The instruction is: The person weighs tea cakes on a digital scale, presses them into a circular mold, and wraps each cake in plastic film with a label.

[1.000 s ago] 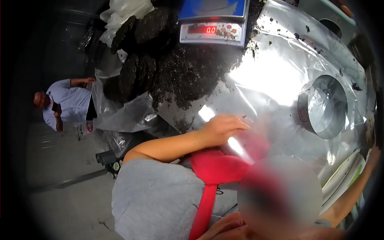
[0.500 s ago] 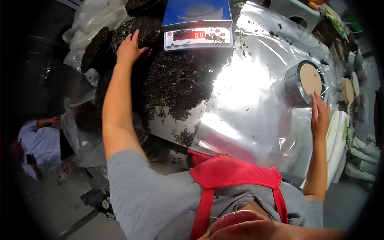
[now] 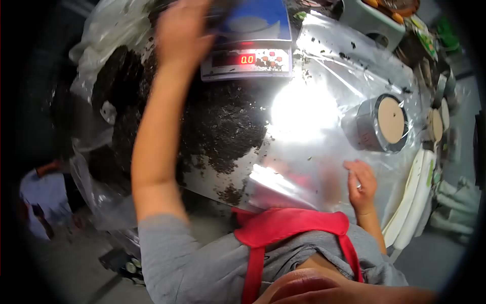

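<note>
My left hand [image 3: 185, 38], blurred by motion, is at the left edge of the digital scale [image 3: 247, 68]. Its fingers hold a dark, blurred clump [image 3: 221, 12] that overlaps the left side of the scale's blue pan [image 3: 258, 23]. The red display reads 0.0. Below the scale lies a heap of dark, flaky material [image 3: 223, 121], like dried seaweed. My right hand [image 3: 362, 185] hovers over the clear plastic sheet [image 3: 324, 147], fingers half curled with a gap between them and nothing visible inside. Beyond it stands a drum-shaped roll [image 3: 391, 120] with a beige face and dark rim.
At the left, a translucent plastic bag [image 3: 114, 30] lies beside more dark clumps [image 3: 119, 76]. White folded material [image 3: 412, 202] lines the right edge. A grey-white box [image 3: 372, 25] stands at the back right. Another person in a light shirt [image 3: 45, 197] is at far left.
My left hand has moved up and right from the dark material to the scale, carrying a dark clump. My right hand has drawn back from the roll, its fingers curling.
</note>
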The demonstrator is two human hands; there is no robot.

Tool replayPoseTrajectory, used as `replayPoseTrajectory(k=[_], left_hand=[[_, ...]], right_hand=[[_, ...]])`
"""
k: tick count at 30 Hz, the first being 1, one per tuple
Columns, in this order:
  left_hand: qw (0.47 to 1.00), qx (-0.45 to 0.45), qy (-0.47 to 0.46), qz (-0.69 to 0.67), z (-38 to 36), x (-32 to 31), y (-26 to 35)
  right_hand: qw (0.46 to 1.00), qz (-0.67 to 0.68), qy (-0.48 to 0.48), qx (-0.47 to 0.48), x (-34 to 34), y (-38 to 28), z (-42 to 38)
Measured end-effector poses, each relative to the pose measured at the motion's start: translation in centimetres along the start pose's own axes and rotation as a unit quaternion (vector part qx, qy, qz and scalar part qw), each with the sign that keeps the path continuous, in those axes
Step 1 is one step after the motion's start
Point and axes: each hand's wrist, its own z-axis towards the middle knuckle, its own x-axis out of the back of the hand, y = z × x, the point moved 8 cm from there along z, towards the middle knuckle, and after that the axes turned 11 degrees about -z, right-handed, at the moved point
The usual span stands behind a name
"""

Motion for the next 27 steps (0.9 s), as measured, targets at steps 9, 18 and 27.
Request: replayPoseTrajectory(k=[9,18,27], left_hand=[[0.996,0.071,0.018,-0.06,-6.8,-5.2,8.6],[0.921,0.374,-0.002,-0.105,-29.7,1.5,10.0],[0.883,0.444,0.011,-0.15,-32.0,-0.6,7.7]], right_hand=[[0.996,0.041,0.068,0.05,2.8,1.3,-0.6],[0.946,0.213,0.206,-0.128,7.5,5.9,3.1],[0.938,0.2,-0.099,0.264,-7.9,-17.4,9.3]])
